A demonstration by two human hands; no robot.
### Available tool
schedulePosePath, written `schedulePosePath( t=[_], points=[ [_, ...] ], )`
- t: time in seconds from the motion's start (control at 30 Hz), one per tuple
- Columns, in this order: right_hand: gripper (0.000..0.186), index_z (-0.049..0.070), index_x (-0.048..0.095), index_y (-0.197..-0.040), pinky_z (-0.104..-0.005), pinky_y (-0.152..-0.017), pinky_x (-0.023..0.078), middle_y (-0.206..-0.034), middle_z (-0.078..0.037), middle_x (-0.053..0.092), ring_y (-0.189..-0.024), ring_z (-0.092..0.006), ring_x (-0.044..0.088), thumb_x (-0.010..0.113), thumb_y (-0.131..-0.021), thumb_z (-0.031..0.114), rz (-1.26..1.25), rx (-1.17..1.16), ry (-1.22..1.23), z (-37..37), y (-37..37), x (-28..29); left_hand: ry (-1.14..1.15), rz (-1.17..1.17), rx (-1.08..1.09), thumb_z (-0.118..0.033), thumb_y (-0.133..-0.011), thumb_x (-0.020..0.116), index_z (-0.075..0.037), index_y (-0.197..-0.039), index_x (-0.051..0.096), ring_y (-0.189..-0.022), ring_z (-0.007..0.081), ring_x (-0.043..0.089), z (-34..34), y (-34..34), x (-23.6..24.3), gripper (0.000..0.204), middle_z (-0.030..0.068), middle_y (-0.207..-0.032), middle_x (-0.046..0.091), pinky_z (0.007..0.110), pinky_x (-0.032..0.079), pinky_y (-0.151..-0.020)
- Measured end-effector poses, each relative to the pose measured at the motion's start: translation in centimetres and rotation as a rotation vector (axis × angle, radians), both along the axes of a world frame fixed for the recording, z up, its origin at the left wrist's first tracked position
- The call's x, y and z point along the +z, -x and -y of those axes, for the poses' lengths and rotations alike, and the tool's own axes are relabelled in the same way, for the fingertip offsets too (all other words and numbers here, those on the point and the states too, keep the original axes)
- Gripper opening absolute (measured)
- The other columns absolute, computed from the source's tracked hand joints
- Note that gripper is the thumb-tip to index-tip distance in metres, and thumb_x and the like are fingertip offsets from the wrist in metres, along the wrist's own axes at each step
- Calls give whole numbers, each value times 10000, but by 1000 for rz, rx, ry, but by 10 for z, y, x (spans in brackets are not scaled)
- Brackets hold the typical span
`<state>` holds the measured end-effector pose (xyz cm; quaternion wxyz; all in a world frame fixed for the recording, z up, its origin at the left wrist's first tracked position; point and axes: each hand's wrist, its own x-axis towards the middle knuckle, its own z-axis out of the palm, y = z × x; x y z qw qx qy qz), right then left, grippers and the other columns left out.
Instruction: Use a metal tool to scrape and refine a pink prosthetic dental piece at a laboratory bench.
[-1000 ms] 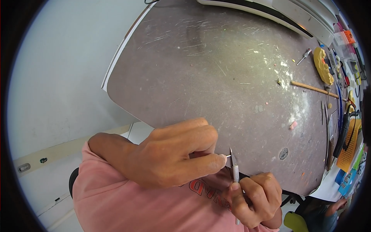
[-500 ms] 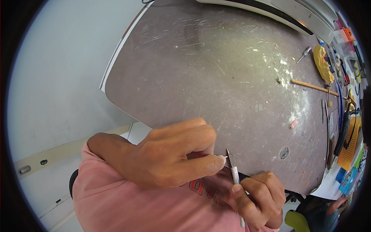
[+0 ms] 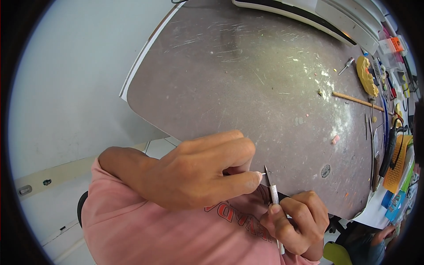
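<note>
- Your left grip point(image 3: 207, 172) pinches a thin pale pin point(image 3: 264, 173), its tip out near the worktop point(image 3: 247, 101) edge.
- Your right grip point(image 3: 300, 223) is closed around a knife point(image 3: 274, 194).
- Done: blade and pin meet in view — contact unclear.
- Left: the pin isn't set down — remaining blade work can't be judged.
</note>
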<state>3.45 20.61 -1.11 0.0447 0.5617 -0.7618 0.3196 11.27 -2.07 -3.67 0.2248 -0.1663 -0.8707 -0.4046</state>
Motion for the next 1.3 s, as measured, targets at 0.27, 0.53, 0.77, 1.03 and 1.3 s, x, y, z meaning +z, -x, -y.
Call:
schedulePosePath(
  t=[0.27, 0.53, 0.77, 1.03, 1.3],
  points=[
    [227, 65, 583, -841, -307, -462, 448, -715, -48, 611, -551, -193, 564, 776, -765, -27, -60, -35, 107, 1, 4, -8, 37, -1, -16, -42, -730, 745, -13, -915, 716, -646, 170, 504, 17, -3, 2, 190, 55, -782, 474, 290, 374, -480],
    [190, 84, 628, -1008, -318, -538, 492, -722, -63, 651, -566, -199, 610, 773, -898, 140, 81, -177, 227, 2, -5, -11, -3, -104, 38, -7, -729, 763, 8, -949, 736, -625, 159, 512, 16, -7, -8, 222, 48, -757, 494, 262, 371, -459],
    [156, 98, 636, -931, -304, -488, 436, -680, -23, 610, -568, -179, 569, 781, -892, 141, -49, -105, 184, 19, -15, -21, 59, -166, 42, -20, -677, 758, 20, -936, 723, -619, 153, 500, 13, -9, -11, 264, 58, -756, 487, 256, 365, -451],
    [233, 94, 632, -923, -290, -454, 395, -656, -12, 569, -555, -177, 532, 799, -775, 26, -132, -90, 149, 23, -15, -23, 46, -235, 64, -61, -687, 856, -11, -876, 803, -560, 115, 468, 11, -5, -16, 203, 3, -651, 536, 224, 330, -430],
    [197, 97, 599, -895, -292, -448, 393, -667, -6, 549, -553, -171, 522, 764, -814, 26, -41, -97, 181, 21, -14, -22, 51, -231, 69, -49, -696, 859, -23, -876, 808, -548, 105, 447, 11, -5, -16, 189, -10, -633, 504, 217, 323, -422]
  ],
)
